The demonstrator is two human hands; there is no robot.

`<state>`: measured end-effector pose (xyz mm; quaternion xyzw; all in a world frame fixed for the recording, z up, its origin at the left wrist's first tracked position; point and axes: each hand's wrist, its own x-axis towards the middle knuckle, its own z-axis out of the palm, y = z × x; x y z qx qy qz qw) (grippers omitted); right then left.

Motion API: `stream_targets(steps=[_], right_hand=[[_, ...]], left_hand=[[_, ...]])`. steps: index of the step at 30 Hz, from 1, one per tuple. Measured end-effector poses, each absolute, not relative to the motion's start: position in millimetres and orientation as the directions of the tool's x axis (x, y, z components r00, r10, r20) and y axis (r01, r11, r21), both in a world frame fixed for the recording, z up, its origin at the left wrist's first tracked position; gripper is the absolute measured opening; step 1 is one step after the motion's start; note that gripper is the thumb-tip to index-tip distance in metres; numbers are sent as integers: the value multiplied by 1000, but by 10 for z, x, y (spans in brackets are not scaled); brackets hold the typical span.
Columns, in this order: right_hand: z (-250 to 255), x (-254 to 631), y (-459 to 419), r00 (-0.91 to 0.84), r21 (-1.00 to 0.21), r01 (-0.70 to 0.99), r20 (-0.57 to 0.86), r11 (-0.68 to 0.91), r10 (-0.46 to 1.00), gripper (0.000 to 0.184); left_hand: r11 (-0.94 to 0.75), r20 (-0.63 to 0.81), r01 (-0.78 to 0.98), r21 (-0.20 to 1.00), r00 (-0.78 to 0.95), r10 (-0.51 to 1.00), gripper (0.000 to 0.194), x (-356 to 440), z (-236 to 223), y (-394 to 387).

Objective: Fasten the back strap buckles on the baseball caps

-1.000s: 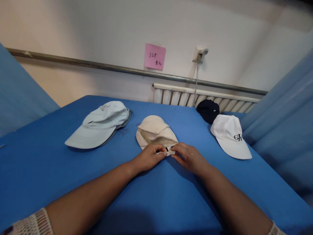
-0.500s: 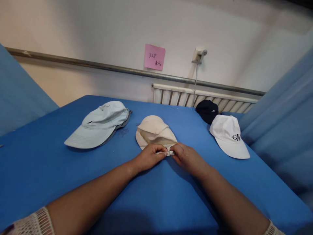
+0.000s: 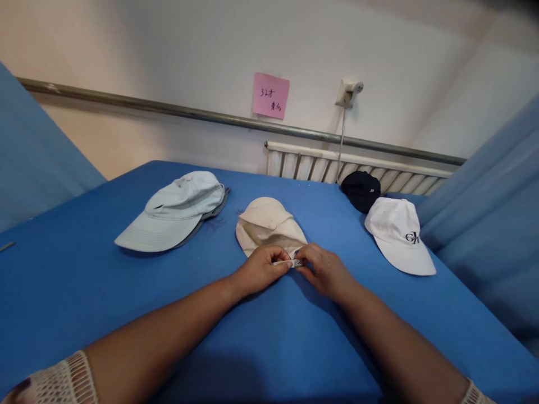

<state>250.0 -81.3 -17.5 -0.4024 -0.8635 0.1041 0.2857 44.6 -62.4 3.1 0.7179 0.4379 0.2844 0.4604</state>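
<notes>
A beige baseball cap [image 3: 269,216] lies on the blue-covered bed [image 3: 261,336], its back strap toward me and its crown partly folded in. My left hand [image 3: 265,270] pinches the light strap [image 3: 283,262] between thumb and fingers. On the other side of a small metal buckle [image 3: 298,263], my right hand [image 3: 326,270] grips the strap end, thumb and forefinger closed at the buckle. The fingertips of both hands almost meet. The cap's brim is out of sight.
To the left, a pale grey-blue cap [image 3: 172,210] rests on a darker cap [image 3: 219,207]. A white cap [image 3: 396,230] with black letters and a black cap [image 3: 361,191] lie at the right. Behind are a radiator [image 3: 303,163], a metal rail [image 3: 202,116] and a pink note [image 3: 270,95].
The view has shifted slightly, so everything sits a little farther right. My right fingers have moved a bit off the buckle, and more of it shows. Both hands keep hold of the strap.
</notes>
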Motion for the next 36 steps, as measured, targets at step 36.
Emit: stream_targets(steps=[36], right_hand=[[-206,2557,-777,-459,-456,582,501,674,734,18]], left_hand=[[-537,206,570,622,543,814,13,312,177,-660]])
